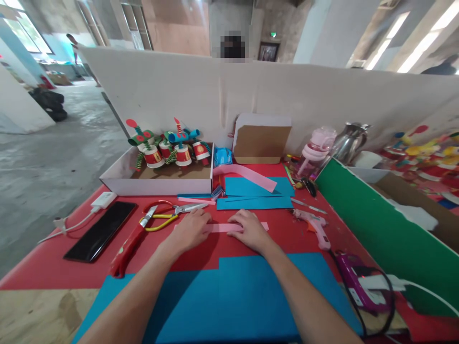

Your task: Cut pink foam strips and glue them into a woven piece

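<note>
A narrow pink paper strip lies crosswise on the red tabletop in front of me. Over its left part, my left hand is closed with fingers curled down on it. My right hand grips the strip farther right, fingers bent, and the end of the strip sticks out past that hand. Just left of my left hand are scissors with yellow and red handles, beside a red-handled cutter. Sheets of blue paper lie beyond my hands, with a wider curled pink strip across them.
At the back left, a white box holds several paper-cup figures. A pink glue gun and purple device sit right, by a green box wall. A black phone lies left; blue sheets cover the near edge.
</note>
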Tool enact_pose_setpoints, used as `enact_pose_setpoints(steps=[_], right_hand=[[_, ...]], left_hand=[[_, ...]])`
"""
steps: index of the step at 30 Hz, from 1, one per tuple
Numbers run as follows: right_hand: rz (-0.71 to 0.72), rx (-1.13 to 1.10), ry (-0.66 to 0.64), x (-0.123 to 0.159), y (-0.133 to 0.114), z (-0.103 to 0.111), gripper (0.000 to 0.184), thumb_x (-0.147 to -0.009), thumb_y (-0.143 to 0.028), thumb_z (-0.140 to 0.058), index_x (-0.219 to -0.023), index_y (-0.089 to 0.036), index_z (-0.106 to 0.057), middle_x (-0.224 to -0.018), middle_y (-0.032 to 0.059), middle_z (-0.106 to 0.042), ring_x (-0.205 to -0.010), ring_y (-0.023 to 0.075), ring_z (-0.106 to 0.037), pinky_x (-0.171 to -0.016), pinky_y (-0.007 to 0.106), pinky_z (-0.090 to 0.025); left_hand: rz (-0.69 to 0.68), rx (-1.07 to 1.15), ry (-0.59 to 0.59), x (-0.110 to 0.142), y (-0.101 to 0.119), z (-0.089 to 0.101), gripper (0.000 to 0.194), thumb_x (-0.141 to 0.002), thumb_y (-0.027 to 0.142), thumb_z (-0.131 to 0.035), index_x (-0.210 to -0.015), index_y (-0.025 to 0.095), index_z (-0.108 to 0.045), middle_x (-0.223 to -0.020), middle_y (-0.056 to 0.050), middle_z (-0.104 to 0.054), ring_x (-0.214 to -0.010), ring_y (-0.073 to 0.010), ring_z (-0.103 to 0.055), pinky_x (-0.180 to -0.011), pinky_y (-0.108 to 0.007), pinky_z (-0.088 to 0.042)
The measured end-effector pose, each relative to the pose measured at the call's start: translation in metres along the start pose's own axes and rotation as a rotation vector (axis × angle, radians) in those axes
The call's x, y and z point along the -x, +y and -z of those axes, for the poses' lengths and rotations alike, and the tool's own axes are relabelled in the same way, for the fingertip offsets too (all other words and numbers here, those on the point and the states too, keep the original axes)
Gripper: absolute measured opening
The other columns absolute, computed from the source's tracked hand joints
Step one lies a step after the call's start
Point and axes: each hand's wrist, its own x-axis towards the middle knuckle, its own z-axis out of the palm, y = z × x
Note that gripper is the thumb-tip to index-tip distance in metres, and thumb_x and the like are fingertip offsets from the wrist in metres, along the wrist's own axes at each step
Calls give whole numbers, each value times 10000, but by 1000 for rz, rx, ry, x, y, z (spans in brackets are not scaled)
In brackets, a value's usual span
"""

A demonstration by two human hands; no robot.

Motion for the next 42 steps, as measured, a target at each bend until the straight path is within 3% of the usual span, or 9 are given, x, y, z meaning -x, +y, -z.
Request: enact_pose_setpoints(steps=[6,12,19,24,27,30,33,36,42], right_hand=[[3,29,14,0,3,-3,228,-785,-335,-786,-913,-198,-657,-994,57,-639,-990,222,-581,-854,361,-411],[33,43,21,1,-4,0,384,-789,-329,-783,-1136,-232,-649,-1129,77,-639,-1080,245,-563,-905,389,-402],[111,204,-17,1,-17,1,98,-866,-274,-705,-908,-187,-691,-948,61,-687,-971,218,-558,-858,361,-371],[142,243,-41,2,-16,0,85,-896,-236,-662,-846,-181,-703,-848,46,-698,-887,197,-565,-825,344,-351],[173,252,-57,4,-18,2,91,-904,-215,-644,-843,-187,-706,-852,42,-705,-871,188,-569,-818,335,-349],[195,281,-88,7,-22,4,102,-916,-202,-619,-867,-188,-707,-868,48,-708,-873,189,-577,-806,333,-354],[193,307,-104,9,-24,2,102,-915,-194,-613,-881,-188,-709,-858,55,-702,-873,193,-584,-791,331,-357],[187,272,-102,9,-25,-1,97,-913,-196,-619,-872,-195,-706,-863,47,-697,-869,184,-593,-772,320,-358],[188,214,-68,10,-24,-4,77,-910,-184,-620,-880,-198,-690,-906,40,-693,-892,177,-605,-750,303,-366]], left_hand=[[21,24,-12,-2,-1,-1,176,-747,75,-519,-863,198,-570,-944,-83,-635,-979,-260,-597,-838,-365,-464],[-51,54,45,-1,-1,-5,234,-738,51,-510,-901,206,-576,-998,-71,-625,-1000,-241,-591,-838,-347,-468],[-130,37,50,-2,3,-4,175,-864,140,-517,-805,187,-675,-858,-79,-676,-869,-242,-605,-766,-345,-445],[-120,67,-47,-1,9,2,227,-923,256,-513,-880,204,-730,-876,-69,-718,-852,-222,-632,-751,-306,-443],[-153,118,-71,1,9,5,360,-983,348,-410,-914,204,-732,-874,-65,-713,-859,-208,-637,-761,-288,-453],[-215,122,-33,3,4,6,408,-1004,336,-347,-931,202,-725,-921,-69,-702,-886,-197,-628,-813,-297,-465],[-240,74,49,1,-2,8,341,-981,289,-397,-988,218,-730,-1039,-79,-701,-970,-207,-614,-902,-338,-466],[-201,46,97,-16,-6,12,315,-954,239,-427,-1017,217,-735,-1052,-81,-714,-992,-211,-622,-909,-340,-480],[-11,-115,155,-83,6,9,241,-907,202,-489,-931,183,-728,-953,-90,-712,-899,-210,-656,-837,-314,-502]])
